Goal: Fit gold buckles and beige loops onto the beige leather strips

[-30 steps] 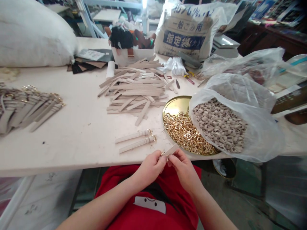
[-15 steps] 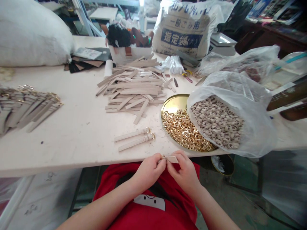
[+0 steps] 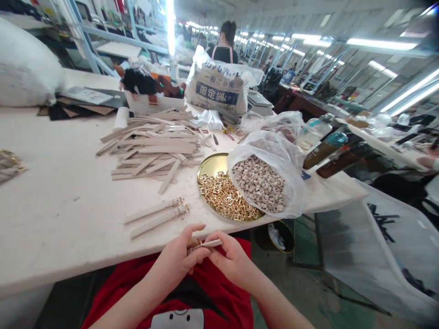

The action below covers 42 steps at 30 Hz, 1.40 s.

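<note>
Between my two hands, just over the table's front edge, is a beige strap [image 3: 211, 243] with a bit of gold metal on it. My left hand [image 3: 176, 256] pinches the strap's buckle end, its index finger raised. My right hand [image 3: 229, 258] grips the other part between thumb and fingers. Two finished-looking straps with gold buckles [image 3: 159, 220] lie on the table to the left. Gold buckles [image 3: 228, 196] fill much of a round gold tray [image 3: 214, 165]. Beige loops [image 3: 260, 183] sit in an open clear plastic bag [image 3: 295, 192] overlapping the tray.
A heap of beige strips [image 3: 157, 146] lies mid-table, with a box of dark pieces [image 3: 140, 103] and a printed white sack [image 3: 217, 89] behind. Bottles [image 3: 325, 148] stand at right. A bin [image 3: 283, 237] is below the table edge. A person [image 3: 224, 43] is farther back.
The camera has tilted up and turned right, so the table sits farther left in view. My left index finger has lifted, and the strap is turned more edge-on in my hands.
</note>
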Tool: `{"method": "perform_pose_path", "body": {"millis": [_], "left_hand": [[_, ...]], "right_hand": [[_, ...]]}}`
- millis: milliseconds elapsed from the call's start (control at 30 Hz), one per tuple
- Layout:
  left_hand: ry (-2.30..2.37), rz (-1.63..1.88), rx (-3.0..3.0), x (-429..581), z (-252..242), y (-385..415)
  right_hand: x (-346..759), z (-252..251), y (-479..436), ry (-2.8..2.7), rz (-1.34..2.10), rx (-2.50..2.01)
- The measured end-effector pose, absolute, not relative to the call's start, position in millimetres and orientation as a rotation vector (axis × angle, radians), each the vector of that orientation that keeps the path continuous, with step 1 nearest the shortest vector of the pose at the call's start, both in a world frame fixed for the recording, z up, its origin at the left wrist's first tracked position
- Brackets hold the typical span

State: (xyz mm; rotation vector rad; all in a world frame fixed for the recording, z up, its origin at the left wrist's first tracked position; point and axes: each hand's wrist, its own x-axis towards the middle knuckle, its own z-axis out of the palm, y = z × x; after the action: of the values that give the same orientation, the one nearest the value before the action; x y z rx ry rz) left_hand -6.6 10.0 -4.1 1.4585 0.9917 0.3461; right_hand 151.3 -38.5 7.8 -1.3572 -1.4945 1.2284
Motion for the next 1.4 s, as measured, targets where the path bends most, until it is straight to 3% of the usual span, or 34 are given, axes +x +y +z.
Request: {"method": "perform_pose_path", "body": {"millis": [100, 267, 367, 567, 733, 967, 1400], "left_hand": [[0.965, 0.307, 1.615, -6.2, 1.0, 10.6], [1.042, 0.319, 1.627, -0.8, -2.4, 15.8], [1.023, 0.295, 1.611, 3.9, -5.4, 21.0], [1.05, 0.276, 1.593, 14.0, -4.9, 40.4], [1.052, 0.322, 1.61, 29.6, -3.0, 56.8], [1.041, 0.332, 1.589, 36.6, -3.4, 59.9], [1.041, 0.361, 1.609, 26.8, -0.4, 43.6]], "right_hand": [[193.1, 14.9, -25.5, -1.619, 1.058, -1.528], [279.7, 6.5, 22.6, -1.703, -0.087, -2.272], [304.0, -5.9, 40.6, -1.88, -0.325, -2.497], [309.6, -16.8, 47.0, -1.757, -0.32, -2.43], [303.6, -16.8, 56.3, -1.567, -0.278, -2.664], [296.1, -19.7, 61.7, -1.735, -0.385, -2.748], [292.3, -19.1, 62.6, -1.834, -0.142, -2.508]]}}
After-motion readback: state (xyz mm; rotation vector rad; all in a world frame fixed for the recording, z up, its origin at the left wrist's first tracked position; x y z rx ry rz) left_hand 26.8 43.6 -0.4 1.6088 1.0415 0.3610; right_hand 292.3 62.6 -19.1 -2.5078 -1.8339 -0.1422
